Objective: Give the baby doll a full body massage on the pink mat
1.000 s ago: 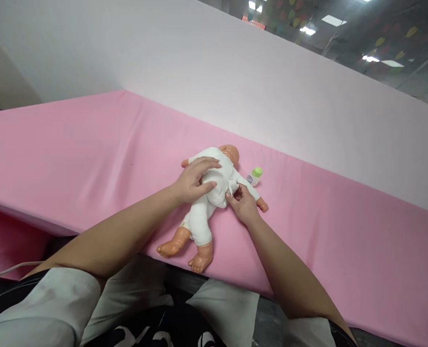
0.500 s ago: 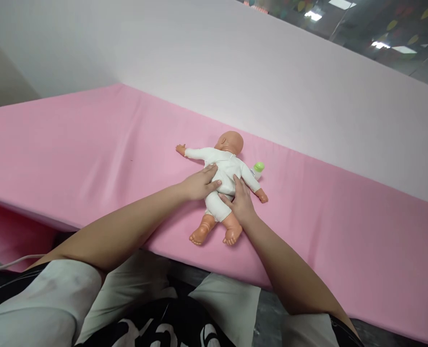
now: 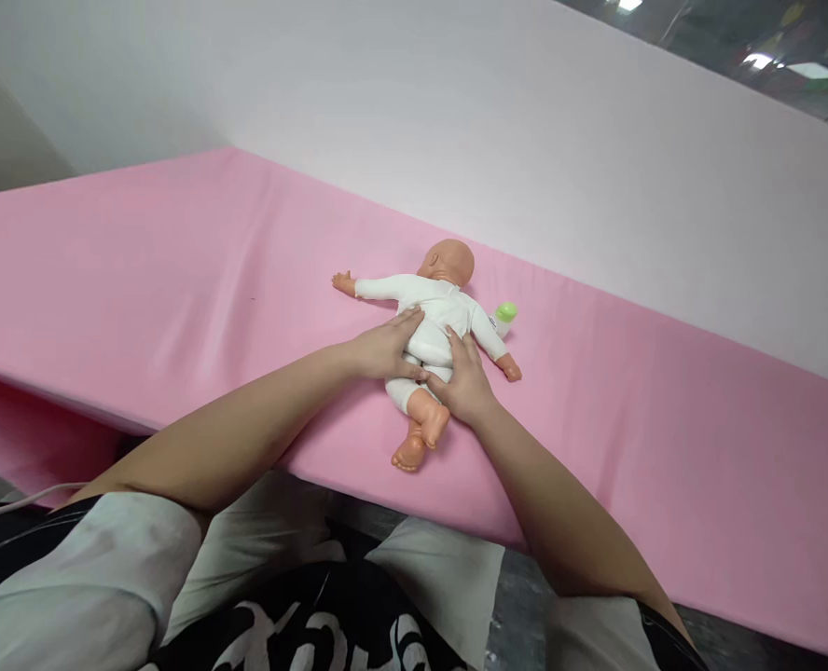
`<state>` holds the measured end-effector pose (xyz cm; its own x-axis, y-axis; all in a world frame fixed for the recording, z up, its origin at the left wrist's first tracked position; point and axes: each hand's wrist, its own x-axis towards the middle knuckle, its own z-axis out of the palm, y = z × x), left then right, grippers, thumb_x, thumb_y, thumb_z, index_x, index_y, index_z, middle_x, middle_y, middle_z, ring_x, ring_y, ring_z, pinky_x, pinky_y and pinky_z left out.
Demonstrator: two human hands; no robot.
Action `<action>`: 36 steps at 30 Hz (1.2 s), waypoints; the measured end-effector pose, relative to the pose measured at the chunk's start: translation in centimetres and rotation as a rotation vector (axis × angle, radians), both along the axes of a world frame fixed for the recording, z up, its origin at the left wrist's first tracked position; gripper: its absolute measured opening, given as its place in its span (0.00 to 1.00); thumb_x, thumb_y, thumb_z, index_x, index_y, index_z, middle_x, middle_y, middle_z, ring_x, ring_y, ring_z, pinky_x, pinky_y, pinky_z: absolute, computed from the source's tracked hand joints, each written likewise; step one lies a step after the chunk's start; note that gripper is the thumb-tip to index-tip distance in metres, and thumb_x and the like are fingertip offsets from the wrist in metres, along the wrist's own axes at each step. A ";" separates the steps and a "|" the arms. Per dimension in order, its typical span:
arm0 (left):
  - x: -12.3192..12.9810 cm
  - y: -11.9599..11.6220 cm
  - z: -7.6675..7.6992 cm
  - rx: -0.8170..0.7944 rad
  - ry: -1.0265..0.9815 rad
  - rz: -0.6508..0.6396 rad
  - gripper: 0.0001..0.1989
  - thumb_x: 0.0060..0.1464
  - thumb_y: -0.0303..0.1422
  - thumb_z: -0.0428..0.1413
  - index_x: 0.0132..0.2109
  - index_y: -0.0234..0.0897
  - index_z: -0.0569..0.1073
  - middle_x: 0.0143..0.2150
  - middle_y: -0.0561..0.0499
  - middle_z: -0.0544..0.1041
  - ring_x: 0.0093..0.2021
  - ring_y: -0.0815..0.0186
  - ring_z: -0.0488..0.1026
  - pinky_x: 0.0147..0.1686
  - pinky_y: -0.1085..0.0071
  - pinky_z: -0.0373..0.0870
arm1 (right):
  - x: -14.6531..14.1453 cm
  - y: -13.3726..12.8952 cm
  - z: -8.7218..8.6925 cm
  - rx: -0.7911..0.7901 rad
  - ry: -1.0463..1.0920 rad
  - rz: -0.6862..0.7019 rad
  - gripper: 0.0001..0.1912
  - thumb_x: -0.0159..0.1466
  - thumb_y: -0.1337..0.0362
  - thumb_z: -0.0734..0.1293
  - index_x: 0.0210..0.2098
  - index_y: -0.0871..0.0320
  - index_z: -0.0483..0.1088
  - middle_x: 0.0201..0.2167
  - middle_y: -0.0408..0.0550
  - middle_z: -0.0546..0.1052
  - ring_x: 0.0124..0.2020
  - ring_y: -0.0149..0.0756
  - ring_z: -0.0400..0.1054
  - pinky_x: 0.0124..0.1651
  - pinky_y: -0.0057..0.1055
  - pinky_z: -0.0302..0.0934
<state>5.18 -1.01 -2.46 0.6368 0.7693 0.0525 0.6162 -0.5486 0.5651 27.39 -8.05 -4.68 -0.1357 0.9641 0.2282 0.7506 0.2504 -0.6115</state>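
A baby doll (image 3: 436, 321) in a white suit lies face down on the pink padded surface, head away from me and arms spread wide. Its bare lower legs are crossed near the front edge. My left hand (image 3: 391, 351) rests on the left side of the doll's lower back and hip, fingers stretched out and thumb apart. On the opposite hip lies my right hand (image 3: 468, 380), also open, its fingers along the doll's side. Both thumbs nearly meet over the doll's bottom. Beside the doll's right-hand arm is a small bottle (image 3: 503, 318) with a green cap.
The pink covering (image 3: 666, 419) runs wide to both sides, with some wrinkles. A white wall panel (image 3: 526, 121) stands behind it, with glass at the upper right. A pale cable (image 3: 26, 503) passes near my left elbow.
The doll's legs have swung from apart to crossed. My thumbs have come closer together over its bottom, and the white cloth there is more bunched. The view has shifted slightly.
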 end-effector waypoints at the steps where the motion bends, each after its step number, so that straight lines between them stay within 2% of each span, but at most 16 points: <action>1: -0.2 0.1 0.0 0.013 0.019 -0.012 0.68 0.49 0.60 0.63 0.80 0.25 0.39 0.82 0.29 0.38 0.81 0.42 0.38 0.77 0.53 0.44 | 0.2 -0.1 0.2 -0.007 0.000 0.015 0.52 0.62 0.54 0.75 0.78 0.48 0.49 0.79 0.57 0.50 0.80 0.61 0.41 0.77 0.66 0.45; 4: -0.7 0.3 0.3 0.049 0.055 -0.053 0.68 0.49 0.62 0.62 0.80 0.28 0.39 0.82 0.31 0.38 0.81 0.43 0.40 0.77 0.54 0.45 | 0.6 -0.1 0.7 -0.014 0.017 0.040 0.50 0.61 0.56 0.76 0.77 0.47 0.51 0.77 0.55 0.55 0.80 0.58 0.45 0.78 0.62 0.47; 9: -1.2 0.5 0.8 0.047 0.095 -0.087 0.68 0.50 0.63 0.62 0.80 0.27 0.37 0.82 0.31 0.39 0.81 0.43 0.40 0.77 0.55 0.45 | 0.8 -0.2 1.5 -0.041 0.054 0.045 0.50 0.59 0.60 0.76 0.76 0.47 0.54 0.77 0.54 0.57 0.79 0.57 0.48 0.77 0.61 0.51; 15: -1.8 0.8 0.8 0.045 0.111 -0.117 0.67 0.51 0.59 0.63 0.81 0.32 0.35 0.82 0.34 0.37 0.81 0.45 0.40 0.76 0.55 0.46 | 1.3 -0.3 2.2 -0.087 0.080 0.060 0.52 0.58 0.62 0.76 0.77 0.52 0.53 0.78 0.56 0.56 0.80 0.53 0.47 0.79 0.56 0.48; 19: -2.1 1.0 0.7 0.067 0.114 -0.154 0.68 0.50 0.60 0.63 0.81 0.36 0.32 0.82 0.35 0.36 0.81 0.44 0.41 0.76 0.53 0.49 | 1.6 -0.2 2.2 -0.069 0.070 0.077 0.50 0.59 0.61 0.76 0.76 0.53 0.54 0.77 0.56 0.56 0.79 0.52 0.49 0.79 0.55 0.48; 23: -2.2 1.1 0.7 0.092 0.108 -0.156 0.68 0.51 0.62 0.62 0.81 0.34 0.34 0.82 0.33 0.38 0.81 0.43 0.43 0.75 0.53 0.51 | 1.6 -0.2 1.8 -0.034 0.067 0.039 0.50 0.60 0.58 0.75 0.77 0.54 0.53 0.77 0.58 0.58 0.78 0.54 0.51 0.78 0.59 0.50; 27: -1.8 0.8 0.7 0.140 0.090 -0.102 0.65 0.51 0.63 0.62 0.80 0.31 0.43 0.81 0.31 0.45 0.80 0.42 0.48 0.74 0.51 0.54 | 1.4 -0.3 1.4 0.079 0.080 -0.008 0.50 0.61 0.54 0.75 0.76 0.58 0.52 0.75 0.61 0.61 0.76 0.57 0.55 0.76 0.60 0.54; 31: -1.0 -0.1 0.9 0.292 -0.026 0.053 0.48 0.58 0.63 0.57 0.73 0.32 0.64 0.79 0.31 0.55 0.75 0.41 0.60 0.70 0.48 0.63 | 1.1 -0.5 1.3 0.215 0.063 -0.002 0.48 0.63 0.53 0.74 0.76 0.57 0.52 0.74 0.61 0.63 0.75 0.56 0.57 0.75 0.60 0.57; 34: -0.2 -0.7 0.9 0.437 -0.128 -0.010 0.40 0.59 0.62 0.57 0.63 0.35 0.74 0.78 0.33 0.58 0.76 0.41 0.57 0.72 0.47 0.60 | 0.8 -0.7 1.4 0.300 0.045 0.036 0.49 0.64 0.53 0.74 0.77 0.54 0.49 0.74 0.60 0.62 0.76 0.56 0.56 0.74 0.60 0.57; 36: 0.5 -0.9 0.7 0.485 -0.150 -0.078 0.39 0.58 0.63 0.58 0.63 0.38 0.76 0.79 0.35 0.56 0.78 0.40 0.53 0.73 0.45 0.56 | 0.7 -0.7 1.4 0.334 0.010 0.069 0.50 0.64 0.54 0.73 0.77 0.54 0.48 0.75 0.60 0.61 0.76 0.56 0.55 0.75 0.61 0.56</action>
